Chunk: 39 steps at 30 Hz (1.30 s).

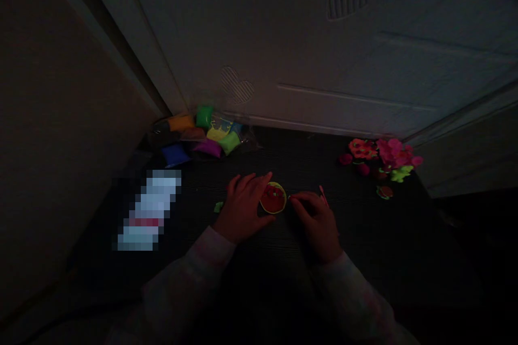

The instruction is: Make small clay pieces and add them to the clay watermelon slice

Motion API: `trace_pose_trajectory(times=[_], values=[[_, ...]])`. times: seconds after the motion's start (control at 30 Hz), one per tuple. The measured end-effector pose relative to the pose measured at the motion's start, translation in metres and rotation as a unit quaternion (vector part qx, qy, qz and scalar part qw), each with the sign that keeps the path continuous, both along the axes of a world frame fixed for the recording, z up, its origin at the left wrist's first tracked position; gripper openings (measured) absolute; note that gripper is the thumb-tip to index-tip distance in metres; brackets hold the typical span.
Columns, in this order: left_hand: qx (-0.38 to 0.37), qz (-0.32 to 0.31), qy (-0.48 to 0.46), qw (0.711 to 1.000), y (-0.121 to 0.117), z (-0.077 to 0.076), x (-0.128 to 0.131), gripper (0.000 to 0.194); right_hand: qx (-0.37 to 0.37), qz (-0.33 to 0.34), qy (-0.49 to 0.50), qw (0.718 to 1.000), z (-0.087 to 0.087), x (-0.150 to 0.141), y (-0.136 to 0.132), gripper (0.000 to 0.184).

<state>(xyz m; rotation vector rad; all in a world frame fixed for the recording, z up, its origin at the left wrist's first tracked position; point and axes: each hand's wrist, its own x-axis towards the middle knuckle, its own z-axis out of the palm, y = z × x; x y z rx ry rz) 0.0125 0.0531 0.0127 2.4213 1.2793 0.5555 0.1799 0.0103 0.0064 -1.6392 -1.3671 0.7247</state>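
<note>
Centre frame, we note the left hand (242, 209) half-open against the disc (273, 205), right hand (319, 226) narrowed, hold unclear; overpressing could warp the yellowish rim (285, 202)

The screen (149, 210) is blurred; the right hand's (319, 222) hold is unclear.

The round piece (273, 206) is reddish-brown with a yellow-green rim; the worktop (299, 164) is black. Packets (208, 147) show orange, green, purple and blue. Flowers (390, 152) are pink, the sleeves (356, 288) pale with pinkish blotches.
</note>
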Motion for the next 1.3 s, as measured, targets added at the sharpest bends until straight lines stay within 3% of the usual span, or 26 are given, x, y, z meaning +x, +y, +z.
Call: trace_pose_trajectory(times=[0.37,1.3], values=[[-0.009,-0.006,0.036,0.999,0.0013,0.0048,-0.005,0.073,0.006,0.018,-0.03,0.999,0.0017,-0.0005,-0.0013,0.009],[-0.009,-0.023,0.04,0.999,-0.0015,0.006,-0.0033,0.071,0.013,0.022,-0.044,0.999,0.0016,0.0,0.0001,0.011]])
